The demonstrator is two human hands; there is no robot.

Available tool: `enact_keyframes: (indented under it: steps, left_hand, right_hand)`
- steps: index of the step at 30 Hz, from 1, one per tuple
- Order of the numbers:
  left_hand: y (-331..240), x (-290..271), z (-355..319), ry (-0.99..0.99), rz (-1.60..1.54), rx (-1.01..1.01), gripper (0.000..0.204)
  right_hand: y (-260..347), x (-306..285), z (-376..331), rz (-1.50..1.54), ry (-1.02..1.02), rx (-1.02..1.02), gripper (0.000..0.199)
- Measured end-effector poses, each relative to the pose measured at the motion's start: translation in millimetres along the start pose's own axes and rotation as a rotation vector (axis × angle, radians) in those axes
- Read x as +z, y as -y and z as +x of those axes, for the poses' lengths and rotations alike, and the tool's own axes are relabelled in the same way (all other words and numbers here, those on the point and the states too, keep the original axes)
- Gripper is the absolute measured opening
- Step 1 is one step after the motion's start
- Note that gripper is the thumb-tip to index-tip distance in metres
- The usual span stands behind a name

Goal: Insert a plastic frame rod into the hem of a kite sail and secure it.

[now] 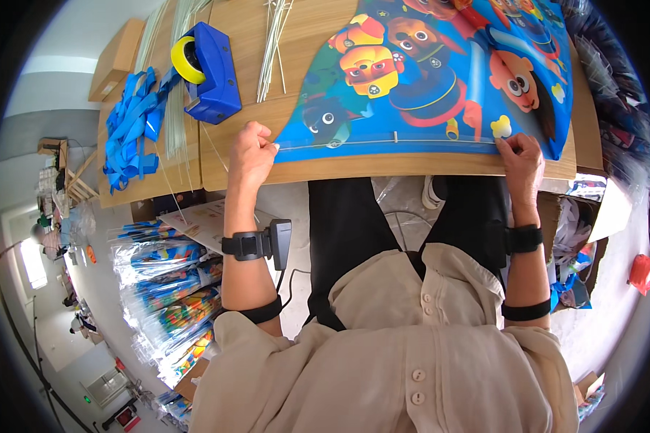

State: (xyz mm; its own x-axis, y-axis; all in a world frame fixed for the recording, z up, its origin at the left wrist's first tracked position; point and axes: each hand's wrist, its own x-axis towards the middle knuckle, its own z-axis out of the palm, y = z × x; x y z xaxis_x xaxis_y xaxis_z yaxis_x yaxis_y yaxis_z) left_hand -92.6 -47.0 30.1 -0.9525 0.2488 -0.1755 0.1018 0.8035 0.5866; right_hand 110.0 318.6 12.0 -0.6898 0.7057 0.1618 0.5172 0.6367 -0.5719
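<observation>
A glossy blue sheet [426, 94] printed with cartoon characters lies on the wooden table in front of me. Along its near edge runs a thin white rod [368, 142], with a small pale clip-like piece [395, 136] near its middle. My left hand [250, 155] pinches the sheet's near left corner, where the rod ends. At the near right, my right hand [523, 160] grips the same edge between thumb and fingers. The fingertips partly hide what they hold, so I cannot tell whether the rod is pinched too.
A blue tape dispenser [217, 79] with yellow tape stands at the left, beside a heap of blue ribbon [131, 130]. Bundles of thin white rods [273, 47] lie farther back. Wrapped colourful packages [170, 281] are stacked below left; an open cardboard box [574, 245] stands at the right.
</observation>
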Motion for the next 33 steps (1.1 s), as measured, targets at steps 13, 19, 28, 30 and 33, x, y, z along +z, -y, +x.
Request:
enact_keyframes:
  steps: [13,19,28,30,33]
  left_hand:
    - [-4,3,-5,-0.032,0.029,0.043,0.023]
    - [1,6,-8,-0.066,0.003,0.085,0.024]
    - [2,9,-13,-0.106,0.001,0.107,0.025]
    - [3,12,-15,-0.133,-0.003,0.125,0.026]
    - [2,14,-19,-0.168,-0.014,0.151,0.027]
  right_hand:
    - [-3,0,0,-0.006,0.006,-0.007,0.026]
    - [-3,1,0,-0.023,0.002,-0.016,0.026]
    - [-2,0,1,-0.031,0.008,-0.003,0.026]
    - [-1,0,0,-0.029,0.011,-0.001,0.026]
    - [-2,1,0,-0.029,0.001,-0.004,0.026]
